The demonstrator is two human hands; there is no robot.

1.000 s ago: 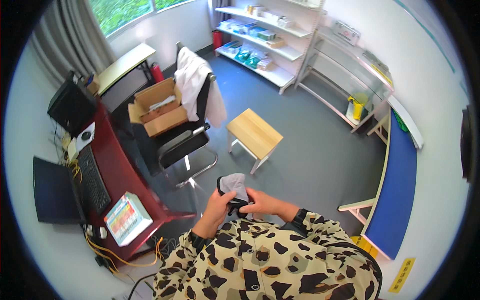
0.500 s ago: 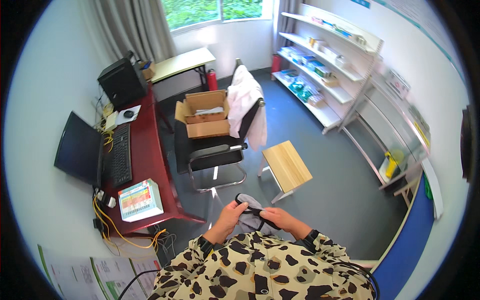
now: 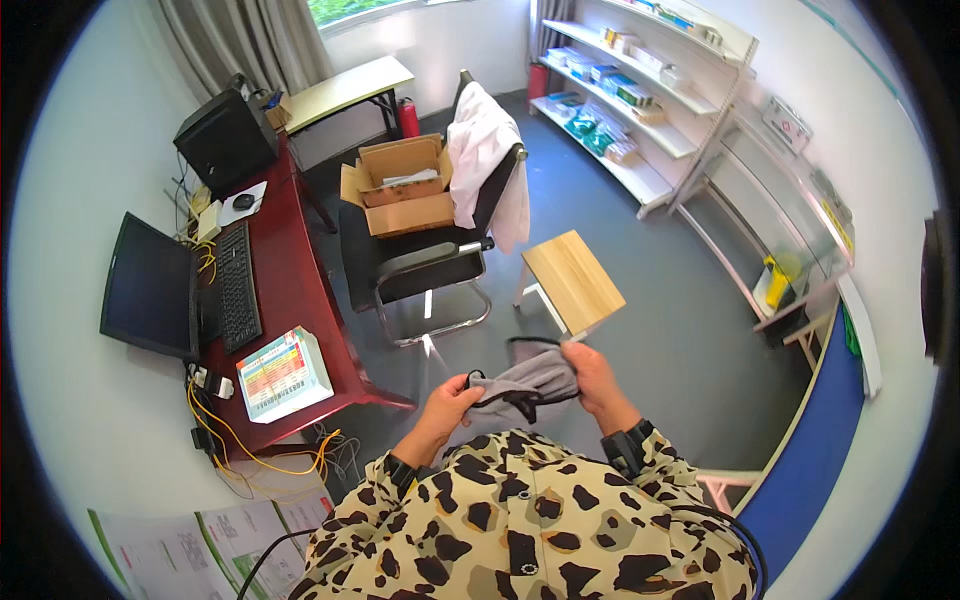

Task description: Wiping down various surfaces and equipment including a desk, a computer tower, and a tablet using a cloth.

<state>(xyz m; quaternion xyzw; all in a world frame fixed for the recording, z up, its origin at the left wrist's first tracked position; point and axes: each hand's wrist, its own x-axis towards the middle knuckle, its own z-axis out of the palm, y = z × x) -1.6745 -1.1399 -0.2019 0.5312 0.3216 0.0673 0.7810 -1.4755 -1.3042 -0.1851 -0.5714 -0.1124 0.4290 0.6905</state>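
Observation:
A grey piece of cloth with black edging [image 3: 535, 377] is stretched between my two hands in front of my body. My left hand [image 3: 446, 408] pinches its left end, by the black trim. Its right end is gripped by my right hand [image 3: 598, 383], thumb on top. A black loop of the trim stands up at the cloth's far side, and the middle hangs in folds. What kind of garment or cover it is, I cannot make out. Beyond my hands stands a small wood-topped stool [image 3: 573, 280].
On the left, a dark red desk [image 3: 300, 340] bears a monitor [image 3: 150, 285], a keyboard [image 3: 238, 285] and a thick book-like stack [image 3: 284, 375]. A black chair [image 3: 415, 262] holds an open cardboard box [image 3: 408, 212] and a white coat [image 3: 482, 150]. White shelves [image 3: 625, 175] stand far right; yellow cables [image 3: 275, 460] hang below the desk.
My hands have moved apart and somewhat farther from my body, spreading the bunched cloth out between them. The whole view has tilted down, so the room sits higher in the picture.

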